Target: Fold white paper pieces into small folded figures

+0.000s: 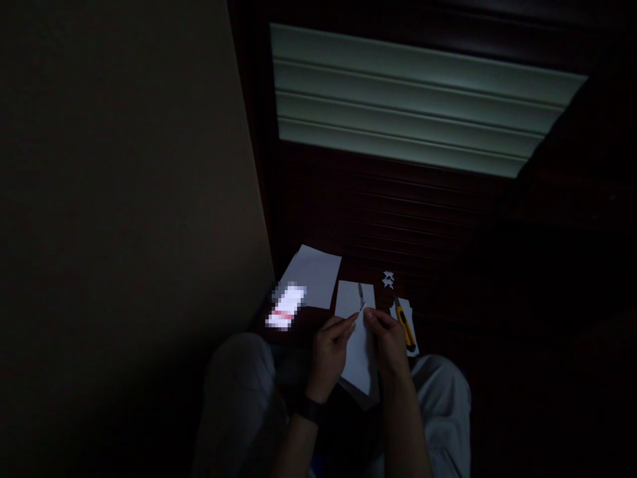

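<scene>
My left hand (330,350) and my right hand (391,340) meet at the fingertips, both closed in a pinch. Between them is a small piece of white paper (363,307). Below and between the hands, a white paper sheet (360,362) hangs toward the lap; whether it joins the pinched piece I cannot tell. Just beyond the fingertips, a slim, light-coloured tool (361,291), its kind unclear, lies on another white paper (347,295). A yellow box cutter (405,327) rests on papers (407,309) right of my right hand.
Small white paper scraps (388,279) lie beyond the box cutter. At the left are a larger white sheet (313,273) and a bright, pixelated rectangle (287,305). A wall (199,166) rises on the left, a dark slatted panel (398,206) ahead. The room is dim.
</scene>
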### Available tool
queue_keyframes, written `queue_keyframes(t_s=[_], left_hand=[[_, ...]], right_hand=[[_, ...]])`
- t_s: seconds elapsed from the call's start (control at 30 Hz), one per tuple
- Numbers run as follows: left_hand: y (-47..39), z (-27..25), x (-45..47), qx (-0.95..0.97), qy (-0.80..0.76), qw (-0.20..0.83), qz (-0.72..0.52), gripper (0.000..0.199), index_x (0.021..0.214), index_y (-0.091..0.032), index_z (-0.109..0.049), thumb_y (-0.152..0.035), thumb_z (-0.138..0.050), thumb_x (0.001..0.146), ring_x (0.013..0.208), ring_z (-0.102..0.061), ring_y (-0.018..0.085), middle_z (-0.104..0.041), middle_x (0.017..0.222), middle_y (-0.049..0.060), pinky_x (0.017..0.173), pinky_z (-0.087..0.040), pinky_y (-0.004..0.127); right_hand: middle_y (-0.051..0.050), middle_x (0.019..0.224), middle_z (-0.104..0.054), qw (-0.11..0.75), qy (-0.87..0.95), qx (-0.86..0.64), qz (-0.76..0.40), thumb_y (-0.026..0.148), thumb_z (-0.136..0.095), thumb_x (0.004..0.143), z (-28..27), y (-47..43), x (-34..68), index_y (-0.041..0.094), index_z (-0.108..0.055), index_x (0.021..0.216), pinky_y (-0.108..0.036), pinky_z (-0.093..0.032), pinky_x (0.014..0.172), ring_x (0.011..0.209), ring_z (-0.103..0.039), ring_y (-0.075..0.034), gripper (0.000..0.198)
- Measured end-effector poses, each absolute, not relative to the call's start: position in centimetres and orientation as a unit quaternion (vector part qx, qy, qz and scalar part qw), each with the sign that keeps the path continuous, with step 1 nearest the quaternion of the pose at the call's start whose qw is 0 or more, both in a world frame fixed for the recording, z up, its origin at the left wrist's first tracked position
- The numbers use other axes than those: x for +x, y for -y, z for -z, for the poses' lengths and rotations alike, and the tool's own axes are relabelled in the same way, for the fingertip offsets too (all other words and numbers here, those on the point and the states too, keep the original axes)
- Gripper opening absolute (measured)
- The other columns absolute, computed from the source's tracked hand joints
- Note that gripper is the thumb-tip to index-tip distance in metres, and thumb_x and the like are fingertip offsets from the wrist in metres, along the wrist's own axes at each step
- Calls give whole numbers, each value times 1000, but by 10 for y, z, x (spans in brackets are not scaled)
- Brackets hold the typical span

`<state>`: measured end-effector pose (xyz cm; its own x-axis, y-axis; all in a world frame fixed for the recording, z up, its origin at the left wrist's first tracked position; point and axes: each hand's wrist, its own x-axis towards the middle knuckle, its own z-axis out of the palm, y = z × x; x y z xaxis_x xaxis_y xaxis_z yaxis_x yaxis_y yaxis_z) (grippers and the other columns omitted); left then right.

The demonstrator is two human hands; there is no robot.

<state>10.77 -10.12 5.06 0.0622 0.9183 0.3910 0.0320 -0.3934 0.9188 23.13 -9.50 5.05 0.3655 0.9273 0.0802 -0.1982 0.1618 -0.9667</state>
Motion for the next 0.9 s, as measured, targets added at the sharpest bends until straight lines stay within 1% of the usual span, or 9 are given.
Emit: queue_keyframes(t_s=[0.13,0.27,0.4,0.6,0.77,0.9], left_hand=[[100,-51,107,623,-385,378,-566,29,111,-21,-63,-26,-51,85,73,-53,13,-57,80,3,64,-42,22],[100,-53,107,636,-382,349,-572,29,111,-23,-62,-23,-47,86,77,-54,14,-57,84,3,67,-43,23],[101,-58,107,647,-386,331,-569,31,114,-24,-60,-19,-44,88,81,-55,14,-56,90,4,71,-44,24],[103,-64,107,652,-389,315,-569,32,116,-24,-58,-19,-43,88,86,-55,14,-57,94,4,75,-45,25],[105,-71,108,648,-410,302,-567,30,114,-22,-60,-23,-50,85,85,-57,15,-60,92,5,77,-45,25],[104,-72,108,624,-421,326,-572,30,112,-21,-62,-27,-54,83,81,-59,16,-64,89,5,74,-47,25]], right_hand=[[-7,90,-70,644,404,-496,-419,36,-69,69,-61,93,234,16,-71,86,-34,-43,82,87,-61,-22,26],[-7,83,-71,616,429,-518,-410,39,-70,66,-74,92,236,16,-72,85,-34,-46,72,79,-62,-22,30],[-7,80,-71,617,432,-527,-393,42,-69,67,-80,93,233,16,-72,85,-32,-46,67,76,-63,-22,32],[-8,82,-71,614,432,-545,-374,43,-68,67,-86,93,228,14,-72,86,-33,-47,68,78,-62,-23,34],[-8,82,-71,625,428,-548,-354,42,-68,66,-90,92,225,14,-72,84,-35,-46,74,81,-63,-24,33],[-9,83,-71,618,430,-554,-356,43,-68,67,-93,93,224,14,-72,84,-36,-46,74,81,-63,-25,34]])
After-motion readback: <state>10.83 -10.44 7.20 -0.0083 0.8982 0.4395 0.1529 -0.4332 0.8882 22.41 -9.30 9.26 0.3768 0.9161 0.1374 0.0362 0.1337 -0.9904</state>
